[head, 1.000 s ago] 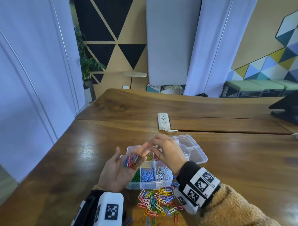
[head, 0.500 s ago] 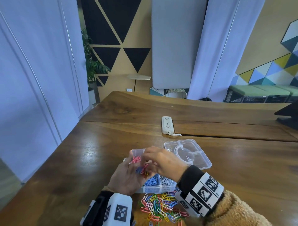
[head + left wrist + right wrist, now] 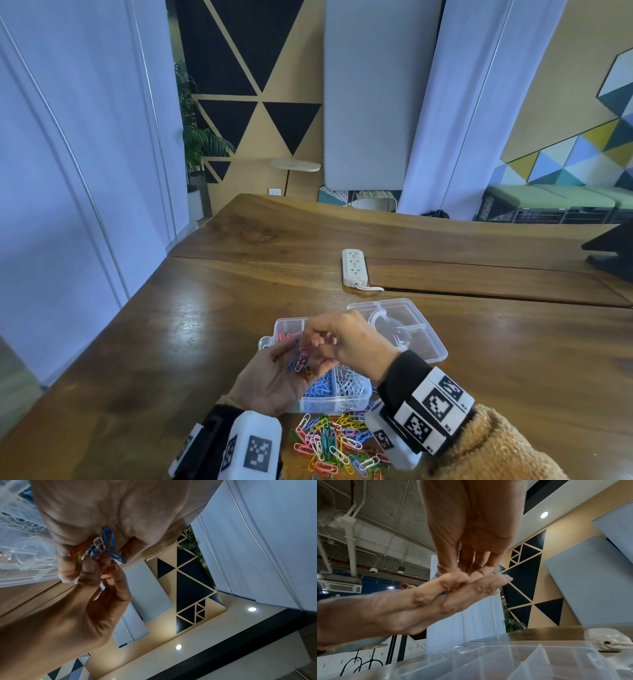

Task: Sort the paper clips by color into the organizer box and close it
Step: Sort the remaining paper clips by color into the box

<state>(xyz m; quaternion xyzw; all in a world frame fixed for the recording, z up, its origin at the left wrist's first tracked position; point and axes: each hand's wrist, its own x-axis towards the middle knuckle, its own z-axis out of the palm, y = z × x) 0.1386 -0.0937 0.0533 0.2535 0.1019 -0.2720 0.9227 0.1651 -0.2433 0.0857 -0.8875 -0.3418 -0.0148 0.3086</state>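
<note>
Left hand (image 3: 274,377), palm up at lower centre over the organizer box (image 3: 346,394), cups mixed paper clips (image 3: 102,547). Right hand (image 3: 342,339) pinches a pink one (clips interlock). Risk: tangled neighbours lift along, dropping into wrong compartments or onto the table (image 3: 171,342).

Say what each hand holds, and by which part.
Left hand cups mixed paper clips in its palm. Right hand pinches an orange-red clip by one end.
</note>
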